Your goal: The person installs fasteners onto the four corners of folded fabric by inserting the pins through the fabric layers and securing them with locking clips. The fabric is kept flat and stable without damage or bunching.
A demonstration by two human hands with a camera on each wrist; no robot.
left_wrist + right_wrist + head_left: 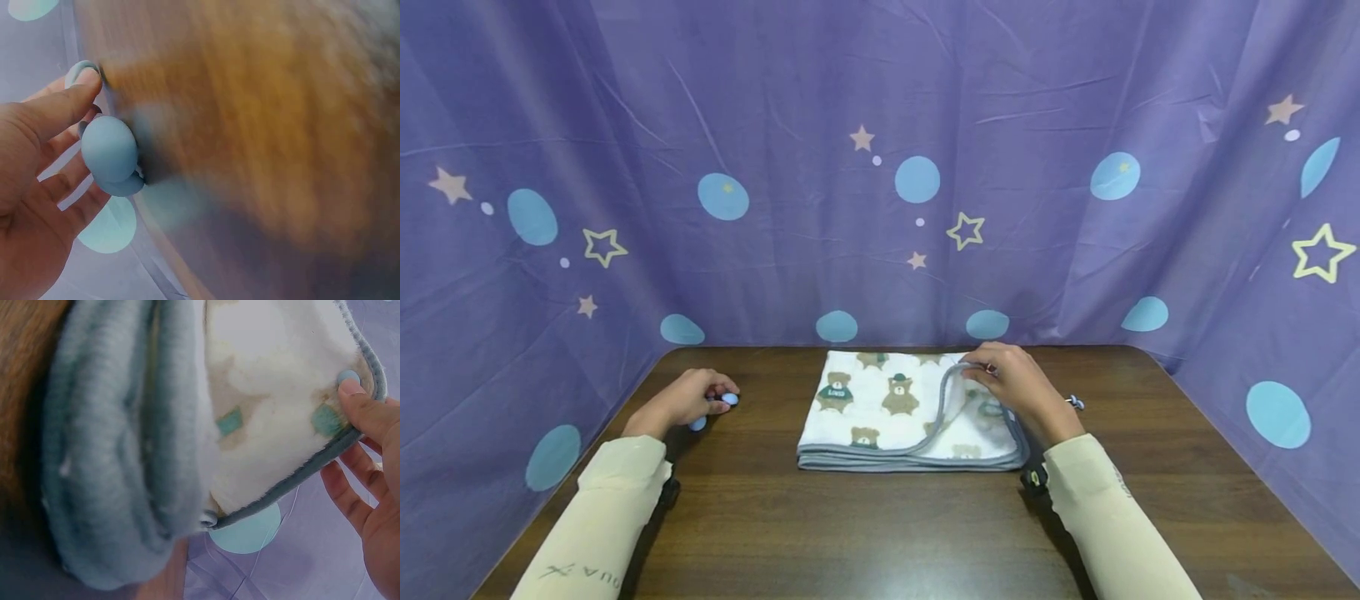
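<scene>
A folded white blanket (865, 417) with brown bears and grey-blue edging lies on the table. My right hand (1015, 379) pinches its raised corner, thumb on the inner face and fingers behind. By that thumb's tip, a round pale-blue disc (348, 377) shows against the fabric in the right wrist view. My left hand (688, 398), at the table's left side, pinches a small pale-blue round piece (80, 70) between thumb and finger. Another blue round-headed piece (109, 149) is close beside those fingers; whether they touch it, I cannot tell.
The brown wooden table (880, 525) has a purple curtain (805, 208) with stars and dots behind it and along its sides. A small blue-headed piece (1076, 402) lies right of the right wrist. Dark wrist devices (1034, 478) sit under the forearms.
</scene>
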